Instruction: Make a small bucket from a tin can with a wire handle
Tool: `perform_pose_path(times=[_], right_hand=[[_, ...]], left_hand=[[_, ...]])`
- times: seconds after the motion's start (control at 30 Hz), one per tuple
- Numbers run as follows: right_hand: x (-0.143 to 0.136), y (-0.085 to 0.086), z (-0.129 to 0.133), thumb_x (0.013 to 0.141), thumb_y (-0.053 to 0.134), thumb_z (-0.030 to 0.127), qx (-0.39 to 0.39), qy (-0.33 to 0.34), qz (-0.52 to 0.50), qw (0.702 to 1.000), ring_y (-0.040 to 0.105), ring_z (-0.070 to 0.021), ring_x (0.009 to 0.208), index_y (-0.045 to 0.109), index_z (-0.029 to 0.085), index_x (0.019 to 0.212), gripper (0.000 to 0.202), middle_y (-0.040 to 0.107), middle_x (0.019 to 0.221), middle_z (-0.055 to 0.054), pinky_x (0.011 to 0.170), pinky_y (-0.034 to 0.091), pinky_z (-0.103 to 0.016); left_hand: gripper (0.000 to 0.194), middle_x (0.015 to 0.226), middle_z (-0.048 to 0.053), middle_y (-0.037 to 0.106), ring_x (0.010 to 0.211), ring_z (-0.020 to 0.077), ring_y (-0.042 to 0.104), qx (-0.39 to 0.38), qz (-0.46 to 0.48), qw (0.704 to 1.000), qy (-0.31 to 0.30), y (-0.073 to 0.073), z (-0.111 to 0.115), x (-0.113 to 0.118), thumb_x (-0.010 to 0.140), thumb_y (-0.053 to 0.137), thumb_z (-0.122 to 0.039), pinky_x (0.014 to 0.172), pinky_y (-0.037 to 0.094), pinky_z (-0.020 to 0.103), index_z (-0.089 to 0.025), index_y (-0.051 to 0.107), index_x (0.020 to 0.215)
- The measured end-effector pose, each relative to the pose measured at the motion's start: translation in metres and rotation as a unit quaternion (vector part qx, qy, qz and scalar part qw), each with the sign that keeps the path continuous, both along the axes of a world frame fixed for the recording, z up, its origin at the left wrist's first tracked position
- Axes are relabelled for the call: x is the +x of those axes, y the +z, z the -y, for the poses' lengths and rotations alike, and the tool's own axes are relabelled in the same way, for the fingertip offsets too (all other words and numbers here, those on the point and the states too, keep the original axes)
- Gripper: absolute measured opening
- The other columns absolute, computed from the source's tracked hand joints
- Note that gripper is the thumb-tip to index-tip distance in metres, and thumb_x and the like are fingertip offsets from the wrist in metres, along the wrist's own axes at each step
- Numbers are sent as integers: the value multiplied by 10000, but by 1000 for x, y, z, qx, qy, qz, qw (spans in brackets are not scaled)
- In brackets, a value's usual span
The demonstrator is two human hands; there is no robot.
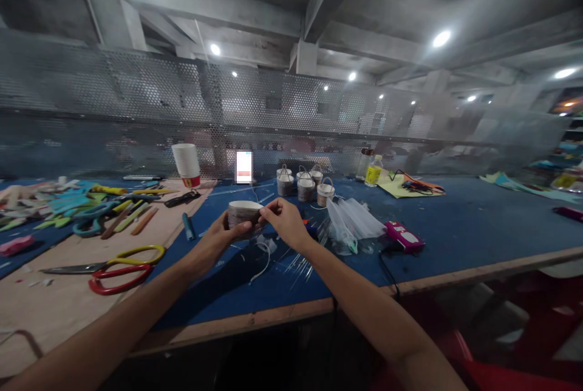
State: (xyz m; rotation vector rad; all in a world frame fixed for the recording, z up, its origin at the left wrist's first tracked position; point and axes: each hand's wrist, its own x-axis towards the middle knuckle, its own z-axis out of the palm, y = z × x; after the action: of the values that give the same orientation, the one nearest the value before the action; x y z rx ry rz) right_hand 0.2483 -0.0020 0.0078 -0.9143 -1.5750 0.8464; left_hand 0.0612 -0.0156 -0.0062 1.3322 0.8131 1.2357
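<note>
My left hand (228, 234) is closed around a small paper cup (240, 214) with a pale rim and a wrapped, grey-brown striped outside. The cup is upright, held above the blue table surface. At its right side, the thumb and forefinger of my right hand (282, 218) pinch the rim; whether anything thin lies between them is hidden. Behind the hands stand several similar small cups (306, 187) with looped handles. A white cord (262, 266) curls on the table below my hands, beside clear thin strands (296, 263).
Clear plastic bags (353, 221) and a purple device (404, 237) lie on the right. Scissors (125, 269) with red and yellow handles rest on the left board. Farther back are stacked paper cups (186, 163), a lit phone (244, 166) and a yellow-labelled bottle (374, 172).
</note>
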Motion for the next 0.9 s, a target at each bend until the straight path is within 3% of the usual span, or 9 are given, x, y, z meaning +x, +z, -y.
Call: perform_pose_path(times=[0.13,0.4,0.63,0.9], right_hand=[[0,1,-1,866,667,284,-19,20,-22,999,721,-170,678,601,195,818,121,733,716,-10,729,545,-292],[1,-4,-8,865,670,305,-34,66,-61,995,730,-178,638,591,192,835,141,725,707,-10,692,550,-286],[2,-6,-13,861,689,346,-40,70,-57,995,725,-167,625,594,183,839,190,719,709,-5,694,554,-280],[-1,-11,-12,865,690,393,-7,55,-38,998,716,-169,658,622,178,866,225,726,720,-18,713,549,-289]], left_hand=[[494,1059,109,756,969,260,707,-10,10,1000,6,4,3,0,718,861,-334,934,527,413,-140,687,1138],[400,1135,135,757,1057,300,685,-5,16,997,-71,9,7,-4,815,775,-350,945,526,429,-169,733,1169],[400,1196,141,746,1064,282,686,-50,34,991,-119,4,-2,-12,847,742,-344,954,517,385,-157,728,1200],[429,1080,109,767,989,263,707,-33,25,999,-28,5,0,-3,741,829,-338,935,521,390,-155,729,1116]])
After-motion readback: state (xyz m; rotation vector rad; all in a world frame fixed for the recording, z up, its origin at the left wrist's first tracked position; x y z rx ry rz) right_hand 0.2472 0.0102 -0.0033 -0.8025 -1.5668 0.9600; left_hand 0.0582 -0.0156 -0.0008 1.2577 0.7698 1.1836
